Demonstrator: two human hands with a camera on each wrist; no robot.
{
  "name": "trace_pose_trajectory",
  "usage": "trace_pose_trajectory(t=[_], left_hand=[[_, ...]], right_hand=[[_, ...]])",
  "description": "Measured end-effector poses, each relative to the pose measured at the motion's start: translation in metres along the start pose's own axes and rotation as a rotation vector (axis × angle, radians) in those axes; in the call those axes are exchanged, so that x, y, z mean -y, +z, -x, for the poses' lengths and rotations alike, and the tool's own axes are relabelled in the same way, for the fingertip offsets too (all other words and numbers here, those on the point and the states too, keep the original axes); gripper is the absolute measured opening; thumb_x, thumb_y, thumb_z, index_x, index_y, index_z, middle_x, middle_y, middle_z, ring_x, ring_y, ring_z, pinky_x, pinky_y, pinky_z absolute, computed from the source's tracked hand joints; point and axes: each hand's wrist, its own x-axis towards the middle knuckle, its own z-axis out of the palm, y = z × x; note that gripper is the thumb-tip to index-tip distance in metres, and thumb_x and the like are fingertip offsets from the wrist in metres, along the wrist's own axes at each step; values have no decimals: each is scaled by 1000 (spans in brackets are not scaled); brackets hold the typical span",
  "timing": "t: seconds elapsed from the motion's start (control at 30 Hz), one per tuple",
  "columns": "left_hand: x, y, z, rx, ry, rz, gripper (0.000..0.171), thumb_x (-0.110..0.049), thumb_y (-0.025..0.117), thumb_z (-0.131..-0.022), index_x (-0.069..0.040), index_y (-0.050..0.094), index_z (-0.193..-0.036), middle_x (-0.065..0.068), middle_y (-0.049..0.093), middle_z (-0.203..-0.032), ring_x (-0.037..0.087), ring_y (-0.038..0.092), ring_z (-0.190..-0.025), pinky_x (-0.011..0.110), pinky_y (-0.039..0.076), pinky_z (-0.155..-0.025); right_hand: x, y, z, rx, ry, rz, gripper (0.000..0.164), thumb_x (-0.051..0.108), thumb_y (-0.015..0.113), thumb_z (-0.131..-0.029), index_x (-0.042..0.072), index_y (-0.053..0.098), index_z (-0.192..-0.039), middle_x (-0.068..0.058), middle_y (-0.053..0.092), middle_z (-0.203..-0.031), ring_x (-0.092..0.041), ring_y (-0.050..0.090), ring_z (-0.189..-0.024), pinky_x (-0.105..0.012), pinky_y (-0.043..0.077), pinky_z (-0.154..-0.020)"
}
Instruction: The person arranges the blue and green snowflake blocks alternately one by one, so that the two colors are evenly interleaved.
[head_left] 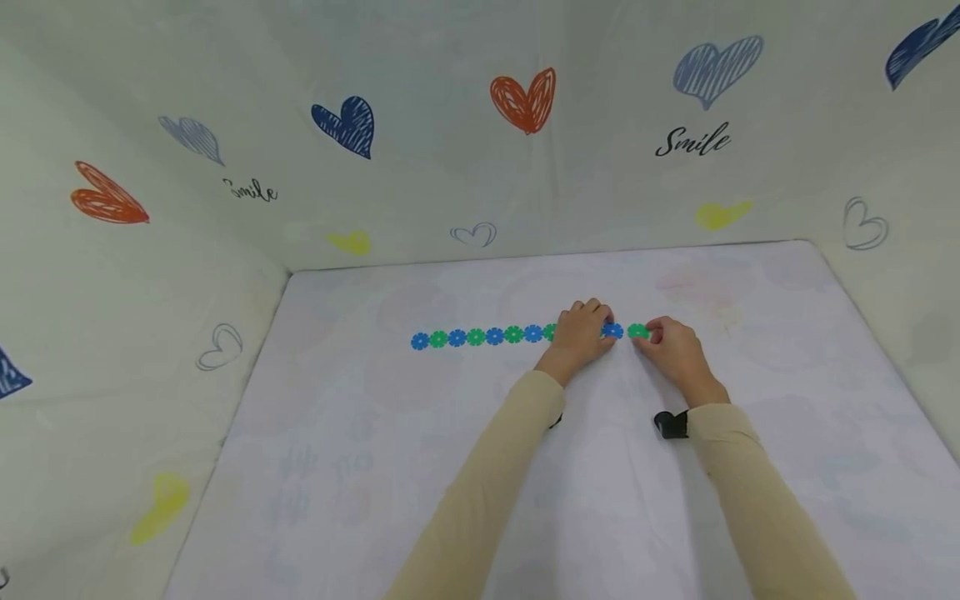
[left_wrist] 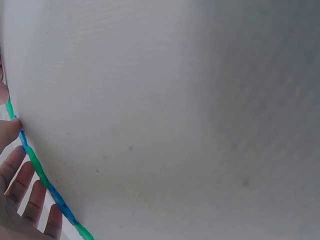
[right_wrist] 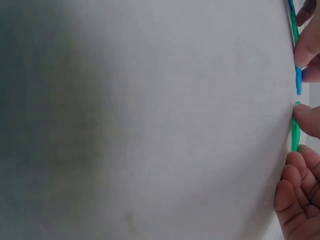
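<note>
A straight row of flower-shaped discs (head_left: 476, 337), alternating blue and green, lies across the table. My left hand (head_left: 581, 333) covers part of the row near its right end and pinches the last blue disc (head_left: 615, 331) between thumb and index finger. In the left wrist view, its fingers run along the far edge of the row (left_wrist: 37, 165). My right hand (head_left: 678, 354) pinches a single green flower-shaped disc (head_left: 637, 331) by its right side. From the right wrist, a narrow gap shows between this green disc (right_wrist: 295, 132) and the blue disc (right_wrist: 298, 82).
The pale table (head_left: 337, 433) extends around the row on all sides. Behind it hangs a white cloth (head_left: 420, 183) printed with hearts and lettering. A black strap end (head_left: 670, 425) sticks out by the right sleeve (head_left: 750, 475).
</note>
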Motion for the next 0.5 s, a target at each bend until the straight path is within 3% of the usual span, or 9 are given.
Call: trace_pose_trajectory(t=[0.5], left_hand=[[1, 2, 0, -6, 1, 8, 33, -44, 57, -89, -26, 54, -117, -9, 53, -118, 12, 48, -111, 29, 43, -92]], right_hand=[[3, 1, 1, -4, -2, 14, 40, 20, 61, -90, -8, 51, -117, -18, 55, -84, -25, 49, -74, -32, 40, -64]])
